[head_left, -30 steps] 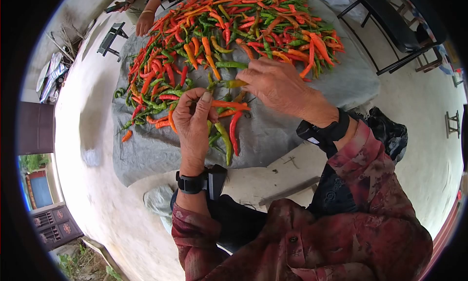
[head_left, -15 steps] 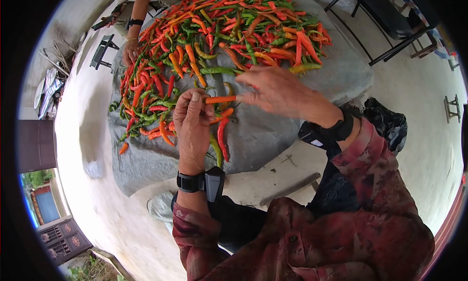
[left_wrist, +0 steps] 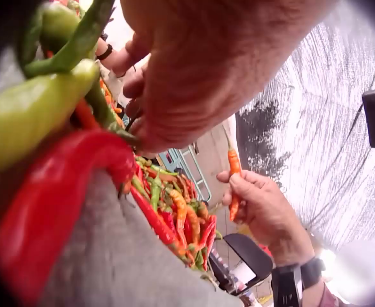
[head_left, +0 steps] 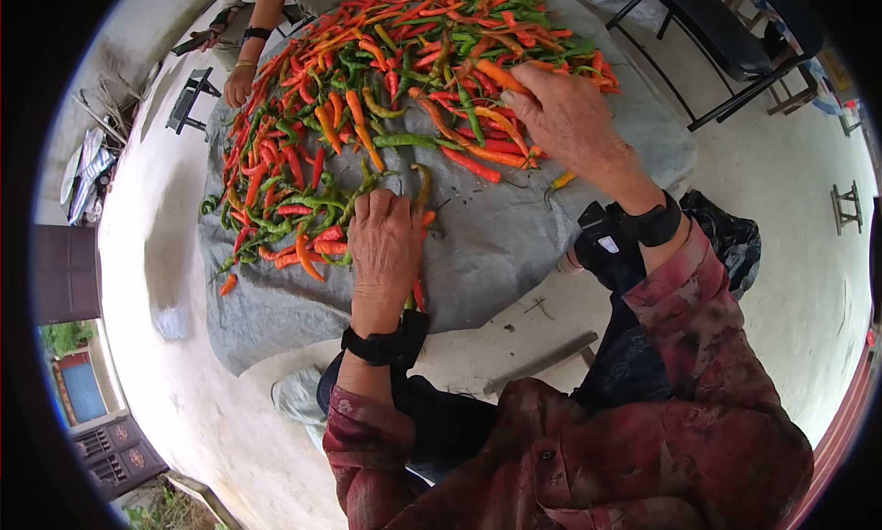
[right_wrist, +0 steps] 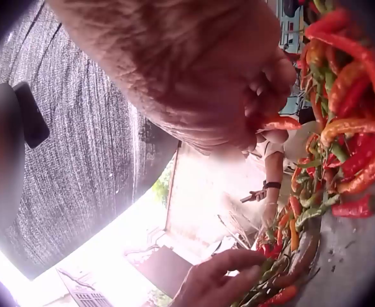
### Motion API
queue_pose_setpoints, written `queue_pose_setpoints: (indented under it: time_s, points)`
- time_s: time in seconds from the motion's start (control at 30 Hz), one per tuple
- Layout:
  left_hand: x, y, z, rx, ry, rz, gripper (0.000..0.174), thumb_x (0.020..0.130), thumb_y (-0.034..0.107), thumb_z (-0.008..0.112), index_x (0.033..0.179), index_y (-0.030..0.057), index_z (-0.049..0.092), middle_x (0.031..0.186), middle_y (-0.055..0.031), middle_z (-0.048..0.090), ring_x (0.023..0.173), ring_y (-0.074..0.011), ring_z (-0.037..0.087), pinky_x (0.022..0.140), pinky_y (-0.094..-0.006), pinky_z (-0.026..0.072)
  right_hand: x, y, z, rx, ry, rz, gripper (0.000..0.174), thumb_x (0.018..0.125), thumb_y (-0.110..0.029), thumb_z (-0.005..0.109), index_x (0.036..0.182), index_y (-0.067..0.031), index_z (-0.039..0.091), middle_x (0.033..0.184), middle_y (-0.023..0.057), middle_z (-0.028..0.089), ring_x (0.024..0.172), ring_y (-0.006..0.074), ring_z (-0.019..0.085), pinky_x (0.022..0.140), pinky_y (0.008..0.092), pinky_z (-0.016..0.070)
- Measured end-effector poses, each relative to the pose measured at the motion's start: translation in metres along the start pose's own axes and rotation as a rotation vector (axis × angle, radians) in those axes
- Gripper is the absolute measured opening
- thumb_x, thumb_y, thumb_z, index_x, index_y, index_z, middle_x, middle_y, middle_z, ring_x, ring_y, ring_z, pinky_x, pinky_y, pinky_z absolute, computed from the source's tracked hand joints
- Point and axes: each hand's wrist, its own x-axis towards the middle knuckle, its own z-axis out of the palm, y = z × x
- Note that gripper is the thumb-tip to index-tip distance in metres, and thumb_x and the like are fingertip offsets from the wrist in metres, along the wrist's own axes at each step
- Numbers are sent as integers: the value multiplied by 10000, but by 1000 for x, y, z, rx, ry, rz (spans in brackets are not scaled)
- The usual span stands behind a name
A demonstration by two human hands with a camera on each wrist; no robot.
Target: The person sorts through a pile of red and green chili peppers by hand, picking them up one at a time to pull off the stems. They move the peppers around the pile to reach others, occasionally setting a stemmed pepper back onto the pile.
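My right hand (head_left: 574, 121) pinches an orange chili pepper (left_wrist: 234, 167) between thumb and fingers, raised over the right part of the big chili heap (head_left: 432, 52). In the right wrist view only a short piece of that pepper shows past the fingers. My left hand (head_left: 384, 241) reaches down into the small group of peppers near the cloth's front, its fingertips right at green peppers (right_wrist: 264, 268). Whether it grips one I cannot tell. Close by the left hand lie a red pepper (left_wrist: 66, 211) and a pale green one (left_wrist: 40, 115).
Grey cloth (head_left: 478, 273) lies under the peppers. Across the heap, another person's hand (head_left: 241, 84) hangs at its left edge. A black chair (head_left: 707, 34) stands at the back right, a small stool (head_left: 191, 100) at the left. A wooden bench (head_left: 542, 363) is by my legs.
The orange pepper has passed from my left hand to my right, which has moved away to the right. A yellow-green pepper has left the right hand. My left hand has turned down onto the peppers.
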Motion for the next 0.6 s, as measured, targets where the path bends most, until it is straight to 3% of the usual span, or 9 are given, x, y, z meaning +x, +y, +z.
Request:
queue_pose_setpoints:
  time_s: [0.13, 0.33, 0.57, 0.6]
  points:
    - [3, -2, 1, 8, -22, 1, 138, 767, 162, 652, 830, 40, 634, 951, -84, 528, 939, -289, 506, 783, -405, 441, 5, 33, -25, -171, 113, 109, 215, 859, -277, 604, 904, -70, 571, 679, 154, 613, 679, 368, 621, 580, 453, 503]
    - [3, -3, -3, -127, -46, -25, 114, 744, 84, 653, 824, 13, 615, 940, -113, 535, 924, -314, 508, 794, -418, 439, -3, 70, -33, -428, 16, 155, 216, 845, -230, 621, 991, -74, 588, 825, 145, 628, 769, 346, 619, 635, 427, 490]
    - [0, -3, -4, -178, 53, -70, 168, 778, 54, 629, 916, 16, 542, 891, -145, 567, 863, -344, 536, 777, -440, 435, 2, 48, -28, -286, 16, 164, 234, 838, -230, 620, 997, -60, 595, 968, 129, 623, 867, 329, 630, 724, 449, 509]
    - [1, -2, -6, -192, 49, -105, 166, 787, 58, 628, 920, 18, 537, 864, -145, 572, 843, -347, 544, 765, -444, 435, 4, 51, -22, -292, 39, 132, 316, 830, -259, 633, 1077, -69, 582, 1000, 140, 625, 928, 335, 615, 773, 447, 498]
